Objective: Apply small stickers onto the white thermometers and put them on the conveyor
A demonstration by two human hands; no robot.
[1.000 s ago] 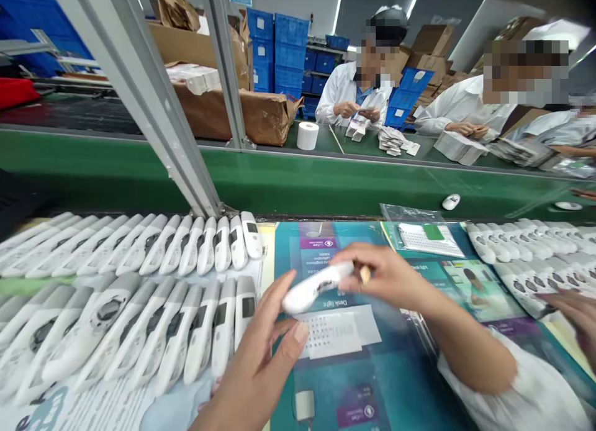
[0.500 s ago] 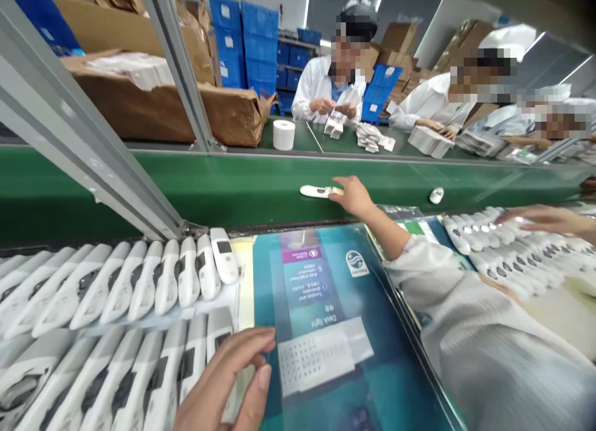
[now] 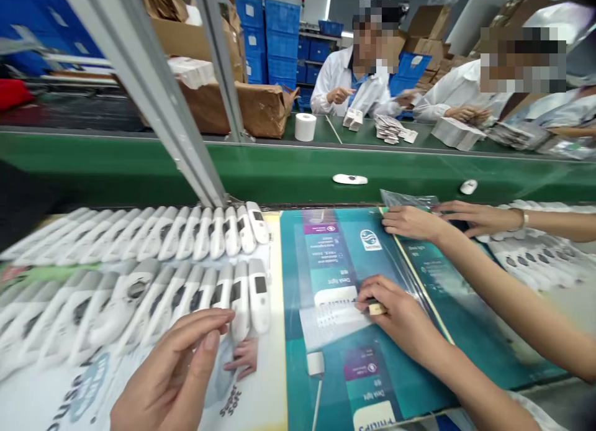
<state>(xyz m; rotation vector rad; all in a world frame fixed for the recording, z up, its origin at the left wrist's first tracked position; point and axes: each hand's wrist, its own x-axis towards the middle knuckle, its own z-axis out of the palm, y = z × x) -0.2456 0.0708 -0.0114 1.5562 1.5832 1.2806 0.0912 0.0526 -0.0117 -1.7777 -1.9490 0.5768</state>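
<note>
left grip hangs spread beside the near row of devices; whether right grip, at the white sheet, pinches, cannot tell.

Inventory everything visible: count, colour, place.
Belt: one, green, middle.
Handheld devices: many, white and grey, both sides.
Lone devices: two, white, on belt.
Printed sheets: several, teal or white, tabletop.
Sticker sheet: one, white, centre.
Plastic bag: one, clear, near belt.
Paper roll: one, white, beyond belt.
Boxes: several, brown, background.
Crates: many, blue, background.
Posts: two, grey, left.
Co-workers: several, white clothing, far side.
Neighbour's hands: two, bare, right.
Left hand: one, bare, foreground.
Right hand: one, bare, centre.
</note>
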